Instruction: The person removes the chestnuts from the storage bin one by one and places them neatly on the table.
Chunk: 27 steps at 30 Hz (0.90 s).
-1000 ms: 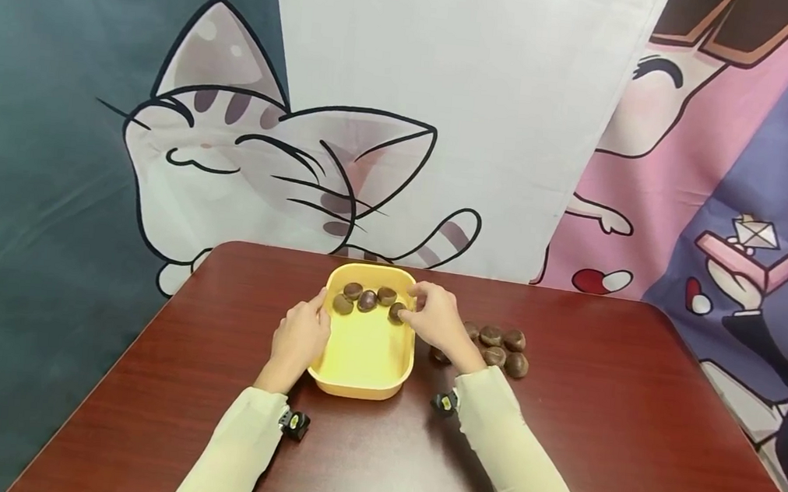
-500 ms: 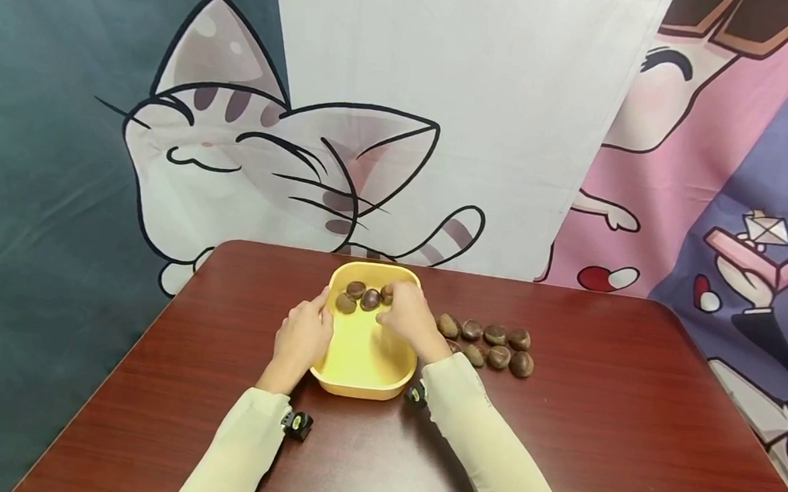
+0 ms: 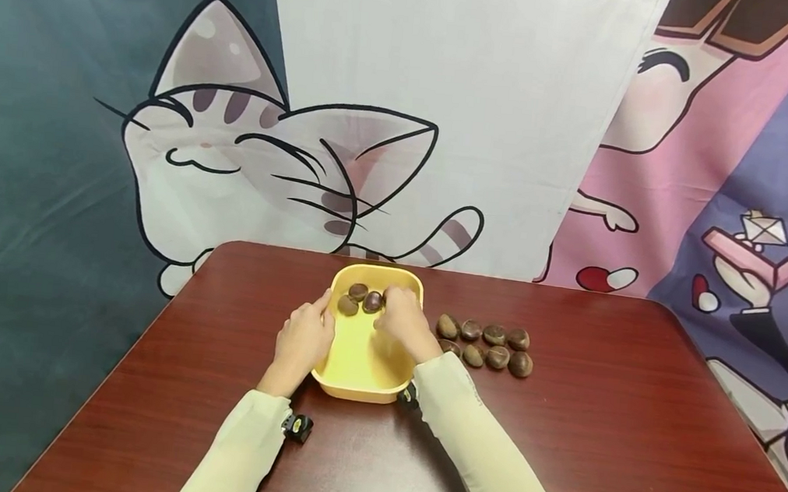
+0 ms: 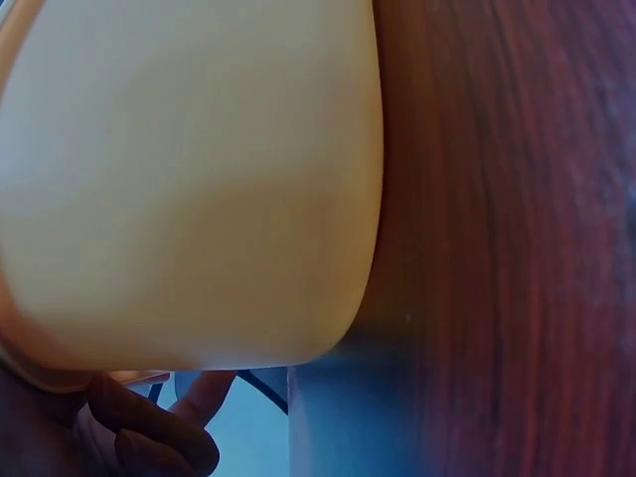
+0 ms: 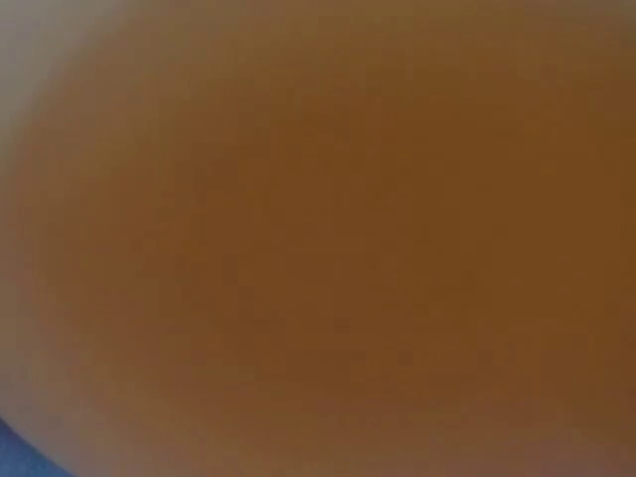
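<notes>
A yellow plastic box (image 3: 362, 353) stands on the table, and my left hand (image 3: 303, 337) grips its left rim. In the left wrist view the box's pale outer wall (image 4: 199, 199) fills much of the picture, with curled fingers (image 4: 149, 427) at its end. Inside, several brown chestnuts (image 3: 373, 301) lie near the far end. My right hand (image 3: 404, 325) reaches down into the box's far right part, fingers curled about a chestnut that the hand mostly hides. The right wrist view is a brown blur.
Two rows of chestnuts (image 3: 494, 335) lie on the reddish-brown table (image 3: 597, 420) just right of the box. A printed cloth with a cartoon cat (image 3: 219, 152) hangs behind the table's far edge.
My right hand, with a chestnut pinched, has moved left from the box's right rim to lower inside it, then barely shifted. The left hand keeps its grip on the box.
</notes>
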Each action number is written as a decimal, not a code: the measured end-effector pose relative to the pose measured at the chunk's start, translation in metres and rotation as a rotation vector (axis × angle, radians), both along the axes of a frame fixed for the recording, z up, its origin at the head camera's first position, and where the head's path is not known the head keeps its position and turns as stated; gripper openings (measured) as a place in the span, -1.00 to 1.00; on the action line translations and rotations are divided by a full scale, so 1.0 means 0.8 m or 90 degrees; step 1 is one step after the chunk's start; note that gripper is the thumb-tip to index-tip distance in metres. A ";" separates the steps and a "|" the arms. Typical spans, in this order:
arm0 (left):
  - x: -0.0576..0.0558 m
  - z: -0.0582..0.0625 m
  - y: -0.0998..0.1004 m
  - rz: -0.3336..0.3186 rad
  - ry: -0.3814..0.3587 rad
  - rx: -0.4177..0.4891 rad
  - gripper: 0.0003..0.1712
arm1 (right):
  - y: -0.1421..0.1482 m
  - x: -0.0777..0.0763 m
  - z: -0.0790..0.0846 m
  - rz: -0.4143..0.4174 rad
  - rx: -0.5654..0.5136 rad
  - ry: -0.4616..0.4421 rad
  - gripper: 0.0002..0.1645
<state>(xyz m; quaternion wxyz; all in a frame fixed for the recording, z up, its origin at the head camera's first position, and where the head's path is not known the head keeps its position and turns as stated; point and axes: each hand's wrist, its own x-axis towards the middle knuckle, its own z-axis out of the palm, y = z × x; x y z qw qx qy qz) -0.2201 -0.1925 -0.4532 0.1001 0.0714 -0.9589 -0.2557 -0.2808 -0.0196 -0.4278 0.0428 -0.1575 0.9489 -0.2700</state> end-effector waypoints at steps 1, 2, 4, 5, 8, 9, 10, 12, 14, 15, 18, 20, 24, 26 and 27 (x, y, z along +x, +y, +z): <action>0.000 0.000 0.000 0.000 0.000 0.001 -0.46 | 0.000 0.000 -0.002 0.005 -0.001 -0.007 -0.64; 0.001 -0.001 0.000 0.000 0.001 0.000 -0.46 | -0.001 0.000 -0.003 0.009 0.000 -0.012 -0.66; 0.001 -0.001 0.000 -0.001 0.003 0.001 -0.46 | -0.002 0.001 -0.007 0.015 0.002 -0.021 -0.69; 0.001 -0.001 0.001 0.000 0.004 0.001 -0.46 | -0.003 0.001 -0.009 0.018 0.002 -0.022 -0.72; 0.001 -0.001 0.001 0.003 0.008 -0.001 -0.46 | -0.006 0.001 -0.016 0.034 -0.002 -0.021 -0.81; 0.001 -0.001 0.000 0.003 0.008 0.000 -0.46 | -0.007 0.000 -0.018 0.038 -0.007 -0.021 -0.80; 0.001 -0.001 0.000 0.003 0.008 0.000 -0.46 | -0.008 -0.001 -0.019 0.043 -0.012 -0.022 -0.79; 0.002 0.000 0.000 0.004 0.008 -0.002 -0.46 | -0.009 -0.002 -0.023 0.053 -0.019 -0.023 -0.79; 0.001 0.001 -0.001 0.004 0.007 -0.003 -0.46 | -0.010 -0.004 -0.026 0.057 -0.026 -0.016 -0.78; 0.001 0.001 -0.001 0.005 0.007 -0.004 -0.45 | -0.011 -0.005 -0.027 0.058 -0.033 -0.014 -0.76; 0.001 0.002 -0.001 0.005 0.004 -0.006 -0.45 | -0.012 -0.006 -0.030 0.064 -0.046 -0.009 -0.63; 0.001 0.002 -0.001 0.003 0.000 -0.007 -0.45 | -0.011 -0.005 -0.031 0.068 -0.055 -0.009 -0.57; 0.002 0.001 -0.001 0.000 -0.003 -0.005 -0.45 | -0.010 -0.003 -0.033 0.082 -0.060 0.004 -0.55; 0.002 0.001 0.000 -0.001 0.000 -0.004 -0.45 | -0.010 -0.001 -0.031 0.092 -0.070 0.014 -0.56; 0.002 0.001 0.000 -0.001 0.002 -0.005 -0.45 | -0.009 0.000 -0.030 0.096 -0.077 0.016 -0.57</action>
